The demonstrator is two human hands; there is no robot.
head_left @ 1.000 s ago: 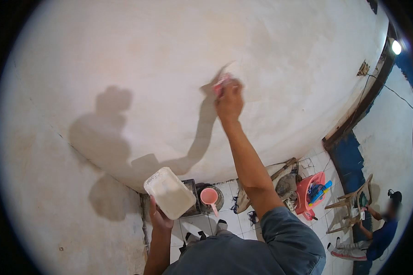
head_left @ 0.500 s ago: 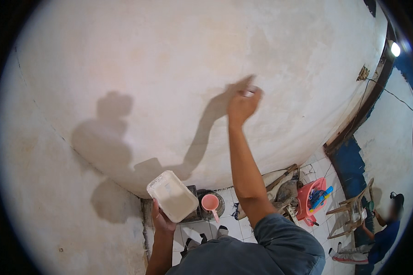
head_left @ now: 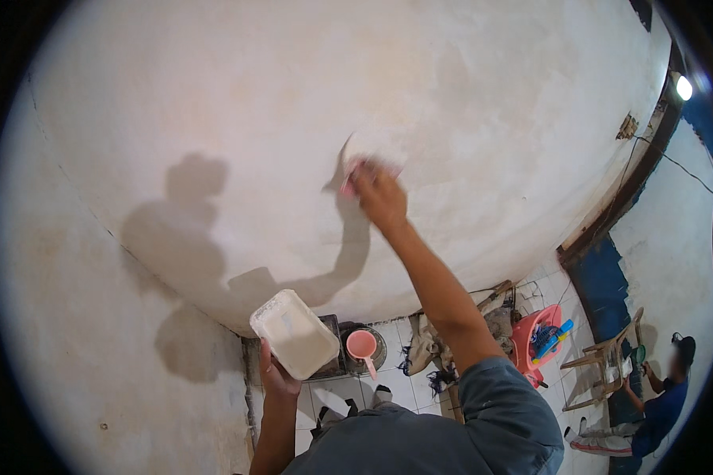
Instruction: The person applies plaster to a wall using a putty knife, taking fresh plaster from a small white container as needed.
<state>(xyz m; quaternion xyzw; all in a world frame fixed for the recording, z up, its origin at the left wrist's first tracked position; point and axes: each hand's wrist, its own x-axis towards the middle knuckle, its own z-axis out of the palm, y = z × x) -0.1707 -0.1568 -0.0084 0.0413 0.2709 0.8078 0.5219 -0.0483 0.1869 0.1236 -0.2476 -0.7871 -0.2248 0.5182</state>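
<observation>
My left hand (head_left: 280, 378) grips a white rectangular plastic tub (head_left: 295, 334) from below at its near left side. The tub is tilted toward the wall, and pale paste coats its inside and rim. Up on the wall (head_left: 483, 198), my right hand (head_left: 382, 198) is closed on a flat pink putty spreader (head_left: 348, 184) whose upper part looks white with paste. Motion blurs the spreader, so its exact outline is hard to make out. It is at or very near the wall, which is off-white with patchy beige and grey areas.
Below the wall a pink dipper (head_left: 362, 345) rests on a dark round lid-like thing. To the right are a crumpled sack (head_left: 425, 346), a pink tub (head_left: 524, 348) with blue and yellow items, and a wooden chair (head_left: 602, 360). A co-worker (head_left: 664, 412) sits at far right.
My right hand has swept left and slightly down across the wall, turning so the pink spreader now shows. The left hand and tub have barely shifted.
</observation>
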